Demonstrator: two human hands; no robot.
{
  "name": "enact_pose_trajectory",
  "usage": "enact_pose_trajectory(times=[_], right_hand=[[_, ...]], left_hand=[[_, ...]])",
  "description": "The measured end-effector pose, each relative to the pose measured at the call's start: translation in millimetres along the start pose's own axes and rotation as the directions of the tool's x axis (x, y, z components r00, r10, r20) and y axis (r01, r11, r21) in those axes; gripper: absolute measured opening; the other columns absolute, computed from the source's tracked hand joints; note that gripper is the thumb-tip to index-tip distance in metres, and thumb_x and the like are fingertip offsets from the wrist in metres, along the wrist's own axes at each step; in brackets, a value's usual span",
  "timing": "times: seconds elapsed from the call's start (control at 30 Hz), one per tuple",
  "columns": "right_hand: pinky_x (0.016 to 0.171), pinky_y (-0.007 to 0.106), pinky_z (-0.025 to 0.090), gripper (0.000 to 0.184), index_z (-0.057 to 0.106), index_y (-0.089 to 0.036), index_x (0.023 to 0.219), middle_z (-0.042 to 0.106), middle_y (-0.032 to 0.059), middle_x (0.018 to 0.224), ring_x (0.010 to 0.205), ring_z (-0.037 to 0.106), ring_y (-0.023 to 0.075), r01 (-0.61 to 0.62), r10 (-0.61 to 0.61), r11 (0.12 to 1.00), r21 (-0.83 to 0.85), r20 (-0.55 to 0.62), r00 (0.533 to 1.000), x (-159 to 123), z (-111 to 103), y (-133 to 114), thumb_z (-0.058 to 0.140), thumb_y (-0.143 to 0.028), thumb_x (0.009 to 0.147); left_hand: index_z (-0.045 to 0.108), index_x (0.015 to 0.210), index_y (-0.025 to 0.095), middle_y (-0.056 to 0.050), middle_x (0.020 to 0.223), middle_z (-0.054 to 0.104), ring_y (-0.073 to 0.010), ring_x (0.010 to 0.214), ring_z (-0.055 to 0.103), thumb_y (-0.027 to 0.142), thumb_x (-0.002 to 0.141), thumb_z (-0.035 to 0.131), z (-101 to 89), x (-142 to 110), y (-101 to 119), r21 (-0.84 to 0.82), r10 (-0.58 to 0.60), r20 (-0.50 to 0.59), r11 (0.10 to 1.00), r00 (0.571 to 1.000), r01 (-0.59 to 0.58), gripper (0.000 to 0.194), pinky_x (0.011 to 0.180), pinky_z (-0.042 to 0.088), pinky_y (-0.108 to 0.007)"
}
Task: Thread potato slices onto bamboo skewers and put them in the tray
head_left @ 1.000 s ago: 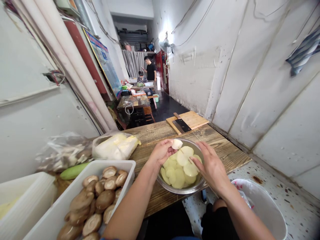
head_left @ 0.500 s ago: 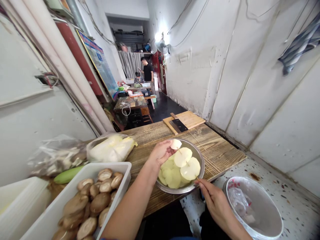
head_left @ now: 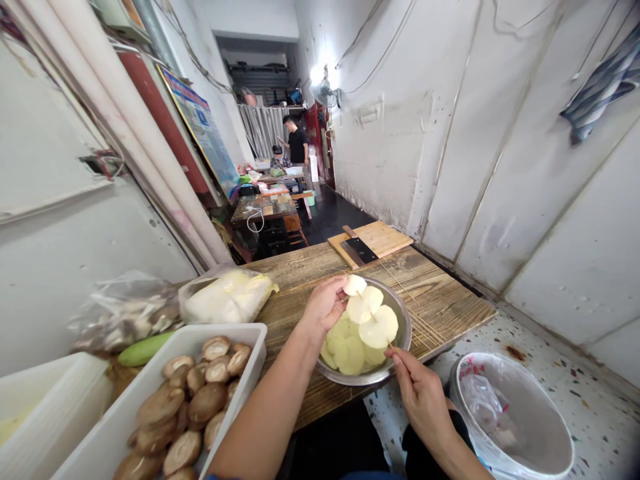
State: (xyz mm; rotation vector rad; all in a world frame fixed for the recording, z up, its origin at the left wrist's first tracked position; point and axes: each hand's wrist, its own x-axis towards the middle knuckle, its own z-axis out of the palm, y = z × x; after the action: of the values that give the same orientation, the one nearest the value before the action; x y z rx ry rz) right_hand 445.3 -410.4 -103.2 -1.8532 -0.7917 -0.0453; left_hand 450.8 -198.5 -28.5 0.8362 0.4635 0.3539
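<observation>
My left hand (head_left: 327, 303) pinches the uppermost of three pale round potato slices (head_left: 379, 326) threaded on a thin wooden skewer (head_left: 391, 347). Closed around the skewer's lower end is my right hand (head_left: 417, 383). The threaded slices hang over a metal bowl (head_left: 404, 313), where more potato slices (head_left: 345, 353) lie in a heap. Several bare skewers (head_left: 425, 330) rest on the wooden table (head_left: 295, 270) to the right of the bowl.
Beyond the bowl, a cleaver (head_left: 361, 250) lies on a cutting board (head_left: 387, 237). At left stand a white tub (head_left: 260, 340) of mushrooms (head_left: 207, 402), a green vegetable (head_left: 145, 349) and a plastic bag (head_left: 227, 293). A lined bin (head_left: 530, 393) is on the right. Two people (head_left: 299, 143) are far back.
The skewer's tip now shows beyond the top slice, which sits further along it under my left hand. My right hand has shifted slightly left with the skewer's lower end.
</observation>
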Motion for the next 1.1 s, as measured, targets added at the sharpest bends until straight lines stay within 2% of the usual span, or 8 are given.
enact_pose_trajectory(times=[0.13,0.3,0.4,0.53,0.63,0.77,0.9,1.1], right_hand=[[0.074,0.029,0.055,0.038,0.069,-0.017,0.099,0.073,0.0124,0.096,0.086,0.070,0.0232,0.016,-0.016,1.000,0.009,-0.034,0.999,5,2,0,0.039,-0.040,0.094],[0.073,0.028,0.055,0.038,0.069,-0.017,0.096,0.073,0.0113,0.092,0.080,0.069,0.0217,0.007,-0.005,0.999,0.042,-0.061,0.998,5,13,0,0.040,-0.042,0.093],[0.074,0.028,0.052,0.037,0.067,-0.017,0.098,0.071,0.0105,0.091,0.083,0.068,0.0217,-0.011,0.013,0.999,0.048,-0.044,0.999,5,17,-5,0.038,-0.040,0.094],[0.056,0.024,0.046,0.033,0.065,-0.018,0.095,0.062,0.0025,0.069,0.058,0.059,0.0156,-0.093,0.064,0.983,0.162,0.173,0.983,6,16,-11,0.039,-0.039,0.094],[0.040,0.020,0.029,0.036,0.062,-0.017,0.091,0.043,-0.0054,0.053,0.041,0.037,0.0090,-0.253,0.153,0.904,0.344,0.293,0.944,7,15,-11,0.041,-0.047,0.092],[0.038,0.019,0.016,0.044,0.058,-0.016,0.083,0.028,-0.0098,0.048,0.041,0.024,0.0064,-0.387,0.236,0.769,0.509,0.336,0.912,7,18,-11,0.051,-0.059,0.082],[0.036,0.018,0.010,0.042,0.054,-0.018,0.081,0.030,-0.0121,0.045,0.036,0.016,0.0029,-0.540,0.308,0.584,0.606,0.450,0.838,4,24,-18,0.058,-0.060,0.077],[0.034,0.016,0.009,0.042,0.051,-0.018,0.078,0.036,-0.0128,0.045,0.033,0.015,0.0003,-0.623,0.351,0.401,0.671,0.516,0.781,-5,39,-29,0.064,-0.057,0.073]], left_hand=[[0.061,0.105,0.014,-0.011,0.097,0.067,-0.0178,0.085,0.065,0.035,0.084,0.057,-0.3,-8,-4,-0.078,0.054,0.146,0.996,0.988,-0.043,0.030,0.077,0.053,-0.031],[0.062,0.106,0.013,-0.011,0.098,0.068,-0.0199,0.088,0.065,0.023,0.073,0.071,0.4,-20,-19,0.018,0.038,0.302,0.999,0.953,-0.046,0.036,0.080,0.052,-0.031],[0.063,0.104,0.012,-0.011,0.093,0.069,-0.0206,0.086,0.065,0.024,0.070,0.074,2.7,-27,-34,-0.012,0.011,0.276,1.000,0.961,-0.008,0.037,0.079,0.052,-0.031],[0.064,0.100,0.011,-0.011,0.088,0.069,-0.0209,0.082,0.066,0.028,0.068,0.075,2.4,-30,-41,-0.029,0.018,0.208,1.000,0.978,-0.013,0.037,0.075,0.053,-0.031],[0.064,0.097,0.010,-0.011,0.084,0.069,-0.0200,0.077,0.066,0.030,0.069,0.074,1.5,-28,-34,-0.014,0.011,0.185,1.000,0.983,-0.009,0.036,0.071,0.054,-0.030],[0.063,0.094,0.012,-0.007,0.079,0.069,-0.0153,0.068,0.065,0.031,0.069,0.074,3.5,-24,-26,-0.031,0.059,0.112,0.998,0.992,-0.056,0.033,0.064,0.053,-0.025],[0.063,0.089,0.013,-0.005,0.074,0.068,-0.0127,0.062,0.063,0.029,0.063,0.079,6.3,-22,-27,0.017,0.098,0.081,0.995,0.992,-0.099,0.034,0.061,0.051,-0.023],[0.065,0.088,0.011,-0.004,0.067,0.067,-0.0139,0.055,0.062,0.032,0.059,0.079,4.6,-22,-23,0.163,0.137,0.081,0.975,0.987,-0.148,0.039,0.056,0.049,-0.024]])
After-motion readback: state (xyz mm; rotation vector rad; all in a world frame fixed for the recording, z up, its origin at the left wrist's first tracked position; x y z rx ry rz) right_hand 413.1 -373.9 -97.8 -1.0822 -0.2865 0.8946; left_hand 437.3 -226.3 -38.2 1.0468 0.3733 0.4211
